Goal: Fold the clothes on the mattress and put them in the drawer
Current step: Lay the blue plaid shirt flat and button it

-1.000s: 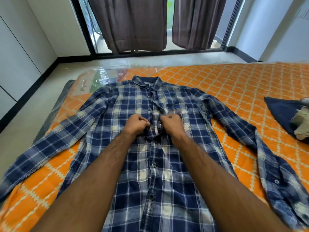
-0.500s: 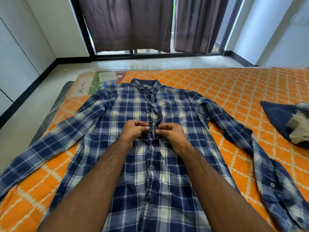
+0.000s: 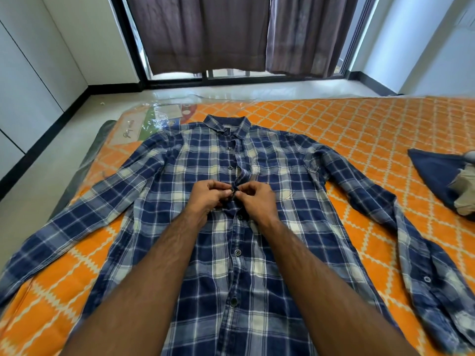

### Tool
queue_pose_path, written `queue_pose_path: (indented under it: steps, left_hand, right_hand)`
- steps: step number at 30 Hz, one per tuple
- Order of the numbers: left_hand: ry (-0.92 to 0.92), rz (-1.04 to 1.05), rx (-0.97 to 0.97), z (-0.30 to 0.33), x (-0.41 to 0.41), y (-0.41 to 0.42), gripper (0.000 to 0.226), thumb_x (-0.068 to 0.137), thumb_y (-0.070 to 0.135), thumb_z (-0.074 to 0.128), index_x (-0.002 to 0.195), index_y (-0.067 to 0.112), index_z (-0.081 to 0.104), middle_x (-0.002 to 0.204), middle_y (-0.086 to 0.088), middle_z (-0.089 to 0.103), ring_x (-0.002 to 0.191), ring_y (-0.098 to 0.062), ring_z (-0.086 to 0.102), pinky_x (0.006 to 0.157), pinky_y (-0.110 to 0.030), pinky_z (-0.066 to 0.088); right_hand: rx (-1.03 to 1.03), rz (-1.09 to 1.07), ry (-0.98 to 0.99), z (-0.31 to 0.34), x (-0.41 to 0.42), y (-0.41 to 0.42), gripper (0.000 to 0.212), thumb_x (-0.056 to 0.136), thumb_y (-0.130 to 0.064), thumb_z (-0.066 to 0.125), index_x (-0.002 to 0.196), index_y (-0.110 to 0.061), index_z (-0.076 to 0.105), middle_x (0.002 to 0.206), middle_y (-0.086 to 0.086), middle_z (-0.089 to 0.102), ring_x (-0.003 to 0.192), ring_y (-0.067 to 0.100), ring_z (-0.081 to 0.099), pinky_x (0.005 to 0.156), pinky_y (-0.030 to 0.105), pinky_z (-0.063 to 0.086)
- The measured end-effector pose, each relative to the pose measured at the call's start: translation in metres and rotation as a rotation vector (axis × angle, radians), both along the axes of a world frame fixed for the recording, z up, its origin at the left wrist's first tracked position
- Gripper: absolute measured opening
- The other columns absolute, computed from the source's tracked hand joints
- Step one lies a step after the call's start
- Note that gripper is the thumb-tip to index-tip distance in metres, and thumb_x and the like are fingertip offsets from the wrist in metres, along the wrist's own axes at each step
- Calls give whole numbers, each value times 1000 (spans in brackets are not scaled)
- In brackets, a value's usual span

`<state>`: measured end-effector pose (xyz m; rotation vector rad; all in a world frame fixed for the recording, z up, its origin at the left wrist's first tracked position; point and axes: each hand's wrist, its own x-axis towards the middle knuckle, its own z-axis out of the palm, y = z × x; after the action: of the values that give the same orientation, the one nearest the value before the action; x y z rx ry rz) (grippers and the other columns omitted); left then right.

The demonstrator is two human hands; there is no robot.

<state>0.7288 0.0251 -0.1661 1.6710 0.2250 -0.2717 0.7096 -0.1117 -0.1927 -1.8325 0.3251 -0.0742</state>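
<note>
Plaid shirt [image 3: 257,253] lies flat, front up, sleeves spread, on the orange mattress [image 3: 359,129]; we see it buttoned along the lower placket, upper part gaping a little. Left hand [image 3: 208,196]: fingers curled, thumb and fingertips pinching the placket edge at a dark button [image 3: 233,190] mid-chest. Right hand [image 3: 254,199]: fingers curled too, pinching the opposite placket edge just beside that button; the two hands nearly touch. Surface and room, left to right: white cabinet doors [image 3: 30,80], pale floor with black skirting, clear plastic wrap [image 3: 159,114] on the mattress's far left corner, dark curtains [image 3: 231,32] over a glass door, white wall, and a navy cloth [image 3: 431,173] with a beige garment [image 3: 465,191] at the right edge. Both bare forearms reach forward from the bottom, converging over the shirt, wrists low near the fabric.
</note>
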Motion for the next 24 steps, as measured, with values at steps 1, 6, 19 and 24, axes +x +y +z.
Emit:
queue_pose_path:
  steps: [1, 6, 19, 24]
  left_hand:
    - [0, 3, 2, 0, 0, 0, 13, 87, -7, 70, 97, 1, 69, 87, -9, 71, 74, -15, 68, 63, -25, 59]
    - [-12, 22, 61, -1, 0, -1, 13, 85, -5, 73, 96, 0, 70, 85, -9, 72, 71, -13, 69, 52, -18, 54]
    - [-37, 12, 56, -4, 0, 2, 7, 88, -1, 73, 91, 5, 70, 82, -9, 72, 65, -12, 66, 56, -23, 57]
    - [-46, -31, 15, -2, 0, 5, 10, 87, 10, 76, 92, 3, 72, 83, -10, 74, 69, -15, 70, 65, -27, 61]
  right_hand:
    - [12, -3, -1, 0, 0, 0, 13, 92, -10, 73, 104, -11, 74, 96, 2, 75, 90, 15, 73, 83, 39, 63]
    - [77, -12, -6, -2, -1, 1, 12, 91, -7, 73, 103, -9, 74, 95, 4, 76, 91, 18, 74, 85, 37, 62]
    - [100, 57, 78, 9, 3, -8, 9, 83, -20, 84, 85, -13, 77, 86, 6, 78, 83, 20, 76, 79, 38, 63]
    - [65, 53, 134, 12, 8, -8, 13, 82, -22, 85, 83, -11, 77, 84, 7, 78, 81, 19, 76, 80, 40, 64]
